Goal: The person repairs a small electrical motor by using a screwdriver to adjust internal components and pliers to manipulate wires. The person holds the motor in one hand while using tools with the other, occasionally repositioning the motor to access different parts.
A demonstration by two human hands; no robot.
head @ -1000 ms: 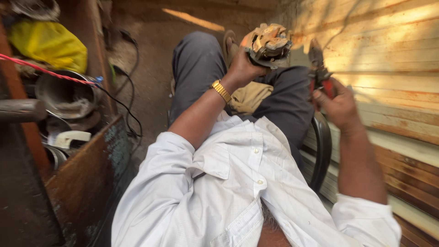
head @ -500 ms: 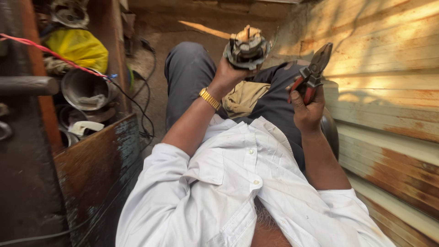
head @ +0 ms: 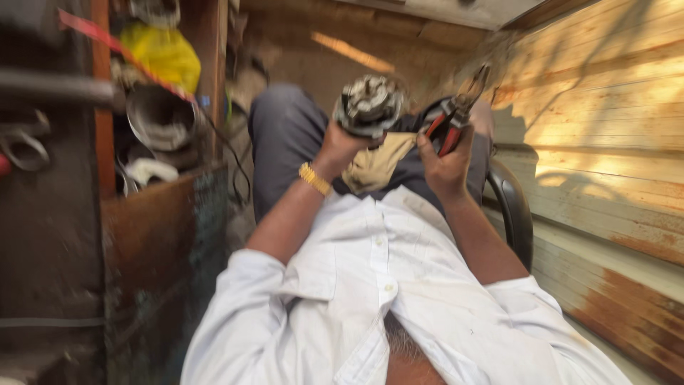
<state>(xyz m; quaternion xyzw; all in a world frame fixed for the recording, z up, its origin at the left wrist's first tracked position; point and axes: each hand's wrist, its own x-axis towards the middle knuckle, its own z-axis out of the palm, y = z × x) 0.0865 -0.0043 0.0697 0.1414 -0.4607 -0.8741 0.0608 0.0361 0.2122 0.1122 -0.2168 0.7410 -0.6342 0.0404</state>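
Left hand point(head: 340, 146) clenched under round grey metal motor part point(head: 370, 105), held up over lap. Right hand point(head: 443, 162) just beside, gripped red-and-black-handled steel pliers point(head: 450, 114), nose angled up.

— What is the person wearing?

— A loose white shirt point(head: 370, 285) with small white buttons down the front and a chest pocket; its short sleeves are rolled above the elbows. The collar lies open at the neck.

— Anything else?

— Dark grey trousers point(head: 285, 135), and a gold link bracelet point(head: 314, 178) around the left wrist.
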